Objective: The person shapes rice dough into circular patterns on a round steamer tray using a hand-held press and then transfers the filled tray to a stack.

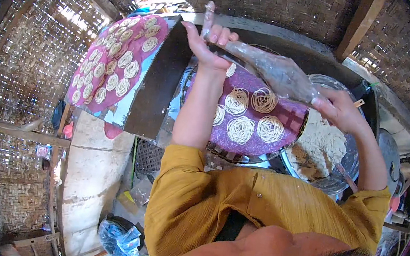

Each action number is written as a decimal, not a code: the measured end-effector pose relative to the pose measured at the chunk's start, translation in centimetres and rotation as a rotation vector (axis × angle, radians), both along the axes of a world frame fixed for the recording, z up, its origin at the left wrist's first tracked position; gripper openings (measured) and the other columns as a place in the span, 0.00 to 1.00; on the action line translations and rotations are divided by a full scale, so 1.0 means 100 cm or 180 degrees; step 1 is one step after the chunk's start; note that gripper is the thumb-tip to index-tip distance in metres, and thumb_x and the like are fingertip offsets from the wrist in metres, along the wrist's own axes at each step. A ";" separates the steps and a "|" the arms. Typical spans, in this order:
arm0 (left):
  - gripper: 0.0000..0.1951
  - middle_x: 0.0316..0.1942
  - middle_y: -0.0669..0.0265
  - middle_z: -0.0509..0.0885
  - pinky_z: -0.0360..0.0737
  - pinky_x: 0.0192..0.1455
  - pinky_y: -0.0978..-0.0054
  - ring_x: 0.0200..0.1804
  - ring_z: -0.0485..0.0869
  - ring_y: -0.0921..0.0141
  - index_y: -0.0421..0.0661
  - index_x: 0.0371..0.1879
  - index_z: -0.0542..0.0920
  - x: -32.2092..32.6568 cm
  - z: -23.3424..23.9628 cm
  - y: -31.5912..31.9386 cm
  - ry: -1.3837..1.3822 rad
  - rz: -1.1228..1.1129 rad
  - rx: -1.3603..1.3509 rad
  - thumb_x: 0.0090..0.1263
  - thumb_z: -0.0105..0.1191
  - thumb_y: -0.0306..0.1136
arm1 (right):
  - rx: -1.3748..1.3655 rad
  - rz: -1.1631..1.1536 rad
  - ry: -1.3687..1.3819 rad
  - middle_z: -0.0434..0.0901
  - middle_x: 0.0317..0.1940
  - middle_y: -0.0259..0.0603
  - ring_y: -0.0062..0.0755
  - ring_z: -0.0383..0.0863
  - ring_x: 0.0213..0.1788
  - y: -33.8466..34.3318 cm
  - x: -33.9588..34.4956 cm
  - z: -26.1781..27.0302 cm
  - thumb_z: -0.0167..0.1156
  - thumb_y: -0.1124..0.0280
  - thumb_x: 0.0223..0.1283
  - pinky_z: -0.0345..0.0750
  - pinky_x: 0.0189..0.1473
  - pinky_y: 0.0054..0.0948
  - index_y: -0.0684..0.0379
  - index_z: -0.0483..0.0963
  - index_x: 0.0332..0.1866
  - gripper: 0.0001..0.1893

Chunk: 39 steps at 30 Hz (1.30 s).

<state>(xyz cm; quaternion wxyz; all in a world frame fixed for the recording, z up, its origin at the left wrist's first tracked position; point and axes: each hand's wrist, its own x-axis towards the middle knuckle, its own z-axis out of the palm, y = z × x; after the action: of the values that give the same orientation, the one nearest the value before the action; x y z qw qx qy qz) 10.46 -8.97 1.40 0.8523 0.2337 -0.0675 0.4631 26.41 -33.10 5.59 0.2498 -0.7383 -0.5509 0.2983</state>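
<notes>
Between my hands stretches a cloudy plastic bag (277, 69), narrow at its left end. My left hand (213, 41) grips that narrow end with some fingers, its index finger and thumb extended. My right hand (334, 105) holds the bag's other end. Below the bag, coiled rounds of pale dough strands (240, 129) lie apart on a purple sheet (222, 141) over a round woven tray. At the right, under my right hand, a large basin (352, 161) holds pale flour or dough with a brown patch, and a stick-like handle (346, 178) leans in it.
A second purple sheet (137, 54) with many coiled dough rounds lies at the left, beside a dark board (162, 84). Woven bamboo walls (20, 97) stand behind and to the left. A round metal lid (388, 154) is at the right. Blue plastic packaging (123, 244) lies low at the left.
</notes>
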 end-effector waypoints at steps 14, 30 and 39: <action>0.36 0.10 0.79 0.58 0.67 0.28 0.77 0.15 0.59 0.80 0.48 0.53 0.68 -0.009 -0.016 -0.006 0.0045 -0.0318 -0.0119 0.59 0.31 0.66 | -0.0197 -0.0173 0.0383 0.69 0.13 0.34 0.20 0.68 0.14 -0.013 -0.005 -0.022 0.51 0.46 0.52 0.66 0.16 0.21 0.56 0.71 0.50 0.27; 0.20 0.49 0.64 0.74 0.61 0.57 0.71 0.53 0.69 0.71 0.45 0.50 0.69 0.027 -0.098 -0.049 0.3489 -0.1272 0.1769 0.67 0.37 0.45 | 0.0041 -0.0176 0.0721 0.70 0.16 0.33 0.18 0.68 0.19 -0.017 0.006 -0.042 0.53 0.52 0.53 0.65 0.21 0.22 0.62 0.72 0.36 0.20; 0.26 0.53 0.57 0.70 0.59 0.58 0.64 0.54 0.67 0.60 0.46 0.50 0.70 0.019 -0.126 -0.032 0.4651 -0.0813 0.2807 0.67 0.25 0.51 | 0.0665 -0.0487 0.1101 0.64 0.17 0.25 0.12 0.59 0.17 -0.014 0.023 -0.072 0.51 0.57 0.57 0.57 0.18 0.16 0.61 0.69 0.34 0.15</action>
<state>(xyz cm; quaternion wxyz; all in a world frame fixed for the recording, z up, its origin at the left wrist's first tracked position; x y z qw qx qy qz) 12.32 -12.20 -11.16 0.5590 0.7731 0.2983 0.0288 28.71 -34.50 -1.64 0.4378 -0.6859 -0.4701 0.3420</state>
